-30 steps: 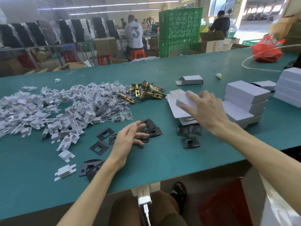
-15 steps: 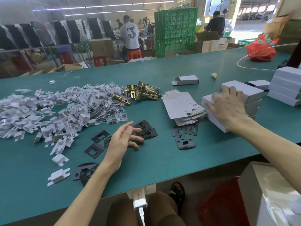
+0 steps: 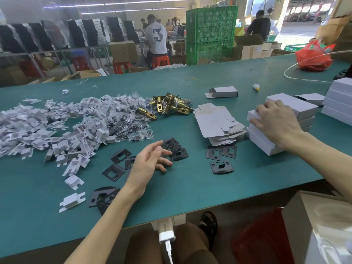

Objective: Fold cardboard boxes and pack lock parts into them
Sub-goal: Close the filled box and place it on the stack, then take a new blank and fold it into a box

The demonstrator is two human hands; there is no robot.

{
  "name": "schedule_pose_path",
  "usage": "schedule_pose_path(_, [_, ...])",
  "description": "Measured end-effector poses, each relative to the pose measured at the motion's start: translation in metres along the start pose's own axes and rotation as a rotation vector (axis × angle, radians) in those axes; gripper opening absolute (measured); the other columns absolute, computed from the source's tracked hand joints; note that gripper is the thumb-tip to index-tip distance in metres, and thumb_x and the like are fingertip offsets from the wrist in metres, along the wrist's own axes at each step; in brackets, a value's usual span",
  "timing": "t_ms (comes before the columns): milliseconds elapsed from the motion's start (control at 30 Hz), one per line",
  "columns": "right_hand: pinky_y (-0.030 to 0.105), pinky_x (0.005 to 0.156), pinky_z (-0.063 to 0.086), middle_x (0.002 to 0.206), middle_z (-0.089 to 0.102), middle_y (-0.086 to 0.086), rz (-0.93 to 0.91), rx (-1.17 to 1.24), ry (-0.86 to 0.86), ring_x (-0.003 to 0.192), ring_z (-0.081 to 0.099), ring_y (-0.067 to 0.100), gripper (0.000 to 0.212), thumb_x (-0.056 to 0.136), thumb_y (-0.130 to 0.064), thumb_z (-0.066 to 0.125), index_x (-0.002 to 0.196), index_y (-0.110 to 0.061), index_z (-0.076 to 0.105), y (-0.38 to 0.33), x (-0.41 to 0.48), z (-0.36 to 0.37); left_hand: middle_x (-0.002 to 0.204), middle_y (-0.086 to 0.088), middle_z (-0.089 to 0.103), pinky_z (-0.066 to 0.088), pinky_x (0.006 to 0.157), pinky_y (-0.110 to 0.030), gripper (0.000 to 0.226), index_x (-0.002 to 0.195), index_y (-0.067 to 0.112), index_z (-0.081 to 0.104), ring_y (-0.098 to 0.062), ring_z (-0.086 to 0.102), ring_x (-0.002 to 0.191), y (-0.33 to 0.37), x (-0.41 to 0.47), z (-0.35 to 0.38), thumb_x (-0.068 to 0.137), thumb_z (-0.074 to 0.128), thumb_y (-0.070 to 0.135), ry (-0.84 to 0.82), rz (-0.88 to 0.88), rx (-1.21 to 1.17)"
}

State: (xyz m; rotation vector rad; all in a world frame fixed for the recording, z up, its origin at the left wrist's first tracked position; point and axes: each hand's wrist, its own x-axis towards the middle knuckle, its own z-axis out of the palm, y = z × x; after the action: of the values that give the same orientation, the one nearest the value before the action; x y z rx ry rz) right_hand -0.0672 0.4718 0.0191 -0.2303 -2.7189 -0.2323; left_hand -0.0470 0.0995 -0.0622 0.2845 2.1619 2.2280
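Currently the right hand (image 3: 276, 123) grips the top folded box (image 3: 251, 115) of the right-side stack (image 3: 266, 147), the left hand (image 3: 150, 162) hovers loosely spread over the black strike plates (image 3: 172, 143), and the flat box blanks (image 3: 211, 124) lie between them, nearer the right hand.

I count three black plates (image 3: 221, 167) by themselves on the right. Three more lie flat just left of my left hand (image 3: 150, 164), and some hide under my fingers, so I can't count those. Two dark round plates (image 3: 102, 197) sit by my wrist. One open box (image 3: 222, 91) lies alone. My right hand (image 3: 276, 123) grips one folded box (image 3: 252, 115). The far stack (image 3: 336, 103) is four boxes high. The gold latches (image 3: 171, 106), white clips (image 3: 57, 130) and flat box sheets (image 3: 211, 124) are too many to count.
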Motion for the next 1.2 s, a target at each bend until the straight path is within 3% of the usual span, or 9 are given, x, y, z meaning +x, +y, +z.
schedule_pose_path(267, [0.043,0.114,0.033,0.149,0.048,0.014,-0.264,0.33,-0.192,0.138,0.04,0.033,0.069,0.093,-0.05,0.067,0.146,-0.009,0.05,-0.08,-0.008,-0.009,0.104,-0.009,0.077,0.058,0.064,-0.027,0.03,0.136,0.011,0.058,-0.025,0.074,0.082,0.0,0.0,0.0,0.11,0.049,0.021,0.0,-0.005,0.03])
schedule_pose_path(367, [0.042,0.118,0.027,0.16,0.034,0.014,-0.323,0.253,-0.3,0.146,0.032,0.033,0.081,0.09,-0.057,0.067,0.152,-0.012,0.039,-0.11,-0.007,0.004,0.1,-0.008,0.077,0.058,0.064,-0.028,0.029,0.134,0.009,0.06,-0.025,0.074,0.081,0.001,-0.001,0.0,0.11,0.048,0.018,0.008,-0.005,0.039])
schedule_pose_path(600, [0.048,0.087,0.05,0.118,0.06,0.014,-0.251,0.277,-0.276,0.112,0.053,0.037,0.017,0.097,-0.016,0.052,0.112,-0.008,0.055,-0.11,-0.005,0.014,0.103,-0.012,0.075,0.058,0.065,-0.028,0.028,0.134,0.008,0.06,-0.024,0.074,0.08,0.005,-0.003,0.001,0.111,0.047,0.017,0.02,-0.014,0.047])
schedule_pose_path(667, [0.048,0.08,0.05,0.113,0.063,0.015,-0.214,0.322,-0.227,0.103,0.053,0.038,0.016,0.097,-0.009,0.043,0.104,-0.009,0.057,-0.107,-0.006,0.013,0.104,-0.013,0.074,0.058,0.064,-0.027,0.028,0.134,0.007,0.06,-0.023,0.074,0.08,0.005,-0.002,0.002,0.111,0.047,0.017,0.021,-0.017,0.043])
schedule_pose_path(767, [0.038,0.074,0.048,0.099,0.065,0.011,-0.102,0.618,-0.077,0.09,0.056,0.03,0.026,0.105,-0.014,0.04,0.105,-0.014,0.066,-0.109,-0.008,0.004,0.104,-0.014,0.074,0.058,0.064,-0.027,0.028,0.134,0.007,0.059,-0.023,0.073,0.08,0.005,-0.002,0.002,0.111,0.047,0.017,0.014,-0.022,0.036])
schedule_pose_path(867, [0.025,0.063,0.037,0.073,0.05,0.002,0.042,1.096,0.016,0.068,0.042,0.014,0.03,0.105,-0.015,0.047,0.077,-0.008,0.058,-0.12,-0.01,-0.014,0.102,-0.012,0.075,0.058,0.063,-0.027,0.028,0.133,0.007,0.06,-0.024,0.073,0.08,0.005,-0.002,0.002,0.11,0.048,0.017,0.01,-0.021,0.006])
schedule_pose_path(933, [0.032,0.074,0.04,0.086,0.055,0.007,0.175,1.426,-0.088,0.08,0.047,0.019,0.031,0.105,-0.015,0.052,0.096,0.014,0.058,-0.131,-0.011,-0.025,0.1,-0.009,0.077,0.058,0.063,-0.027,0.027,0.131,0.007,0.061,-0.025,0.074,0.08,0.006,-0.003,0.002,0.11,0.047,0.018,0.012,-0.02,-0.012])
schedule_pose_path(1000, [0.038,0.08,0.053,0.103,0.066,0.012,0.297,1.707,-0.238,0.09,0.059,0.021,0.025,0.105,-0.014,0.052,0.107,0.008,0.064,-0.144,-0.017,-0.031,0.102,-0.008,0.077,0.058,0.064,-0.027,0.027,0.127,0.009,0.064,-0.026,0.074,0.081,0.008,-0.005,0.002,0.111,0.045,0.02,0.024,-0.011,-0.03])
schedule_pose_path(1200, [0.026,0.063,0.061,0.112,0.067,0.023,0.456,2.22,-0.607,0.087,0.065,0.025,0.028,0.102,0.002,0.043,0.124,0.01,0.058,-0.18,-0.052,-0.033,0.118,-0.011,0.077,0.061,0.072,-0.031,0.046,0.125,0.006,0.07,-0.033,0.076,0.099,0.018,-0.009,0.001,0.105,0.048,0.041,0.087,0.013,-0.229])
